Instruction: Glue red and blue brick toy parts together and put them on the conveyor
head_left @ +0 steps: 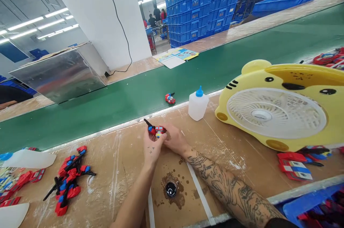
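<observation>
Both hands meet in front of me at the edge of the bench, around a small red and blue plastic toy with a black rod sticking out to its upper left. My left hand grips the toy from the left and below, its thumb against the front. From the right, my right hand has its curled fingers on the toy's side; its fingertips are partly hidden. Below my hands, a small round dark cup of liquid sits among wet stains on the bench.
Beyond the bench runs a green conveyor belt carrying one similar toy. A white squeeze bottle and a yellow fan stand at right. Red and blue toy parts lie piled at left. Blue crates are stacked behind.
</observation>
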Motion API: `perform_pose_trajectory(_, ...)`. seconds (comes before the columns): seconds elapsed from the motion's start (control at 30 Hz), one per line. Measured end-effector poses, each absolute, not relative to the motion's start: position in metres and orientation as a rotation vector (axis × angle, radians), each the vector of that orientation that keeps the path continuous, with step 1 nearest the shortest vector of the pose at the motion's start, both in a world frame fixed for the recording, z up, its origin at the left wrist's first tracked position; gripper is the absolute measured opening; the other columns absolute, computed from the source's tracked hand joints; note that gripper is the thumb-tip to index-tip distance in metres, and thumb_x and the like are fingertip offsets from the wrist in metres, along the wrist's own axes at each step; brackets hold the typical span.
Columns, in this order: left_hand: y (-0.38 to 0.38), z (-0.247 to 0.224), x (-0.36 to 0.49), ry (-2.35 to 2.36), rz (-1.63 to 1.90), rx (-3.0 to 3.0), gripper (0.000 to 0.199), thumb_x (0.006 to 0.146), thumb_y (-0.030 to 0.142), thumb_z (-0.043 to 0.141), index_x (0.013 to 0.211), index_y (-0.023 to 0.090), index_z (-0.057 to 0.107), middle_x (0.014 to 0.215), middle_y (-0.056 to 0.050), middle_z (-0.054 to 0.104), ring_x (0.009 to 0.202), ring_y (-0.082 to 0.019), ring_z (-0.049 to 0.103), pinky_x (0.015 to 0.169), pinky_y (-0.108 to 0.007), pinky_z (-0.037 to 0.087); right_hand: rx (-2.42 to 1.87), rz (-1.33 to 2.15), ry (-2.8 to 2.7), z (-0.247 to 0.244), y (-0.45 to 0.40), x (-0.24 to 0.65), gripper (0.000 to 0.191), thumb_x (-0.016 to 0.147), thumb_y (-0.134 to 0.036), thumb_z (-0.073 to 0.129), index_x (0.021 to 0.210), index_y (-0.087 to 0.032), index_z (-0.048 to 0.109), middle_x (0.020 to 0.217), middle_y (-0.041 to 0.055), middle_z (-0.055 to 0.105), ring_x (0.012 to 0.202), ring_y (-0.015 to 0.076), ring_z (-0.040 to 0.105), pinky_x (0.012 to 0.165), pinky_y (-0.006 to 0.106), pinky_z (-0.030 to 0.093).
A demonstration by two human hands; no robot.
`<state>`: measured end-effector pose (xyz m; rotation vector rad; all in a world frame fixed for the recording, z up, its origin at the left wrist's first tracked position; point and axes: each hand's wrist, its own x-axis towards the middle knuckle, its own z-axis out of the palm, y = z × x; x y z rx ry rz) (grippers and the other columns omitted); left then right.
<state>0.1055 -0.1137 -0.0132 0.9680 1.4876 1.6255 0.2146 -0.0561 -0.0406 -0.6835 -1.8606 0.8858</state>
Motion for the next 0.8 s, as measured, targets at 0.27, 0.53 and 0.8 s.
perform_pose_trajectory(0.27, -0.055, -0.018, 0.092, 1.834, 1.310, 1.370, 0.070, 0.062, 0.027, 0.079, 0.127, 0.021, 0.053, 0.106, -0.007, 0.067, 0.098, -0.023, 0.065, 0.091, -0.034, 0.049, -0.885, 0.785, -1.800, -0.050, -0.048, 0.213, 0.070, 0.077, -0.021, 0.069, 0.141, -0.021, 0.041, 0.124, 0.0132, 0.059, 0.116, 0.0290, 0.056, 0.100, 0.046, 0.047)
perform_pose_trajectory(0.53, 0.054, 0.020, -0.001, 2.160, 0.856, 1.497, 0.073, 0.053, 0.027, 0.084, 0.119, 0.017, 0.055, 0.099, -0.007, 0.066, 0.098, -0.026, 0.062, 0.089, -0.036, 0.045, -0.957, 0.876, -1.835, -0.049, -0.039, 0.216, 0.067, 0.079, -0.043, 0.073, 0.136, -0.021, 0.046, 0.107, 0.0086, 0.062, 0.100, 0.0259, 0.059, 0.092, 0.043, 0.049)
perform_pose_trajectory(0.8, 0.106, 0.023, -0.035, 2.185, 0.635, 1.346, 0.075, 0.031, 0.005, 0.084, 0.101, 0.012, 0.060, 0.087, -0.011, 0.069, 0.095, -0.034, 0.065, 0.081, -0.038, 0.048, -0.951, 0.897, -1.887, -0.050, -0.037, 0.216, 0.045, 0.083, -0.040, 0.069, 0.121, -0.021, 0.056, 0.090, 0.0052, 0.064, 0.087, 0.0238, 0.061, 0.084, 0.040, 0.050)
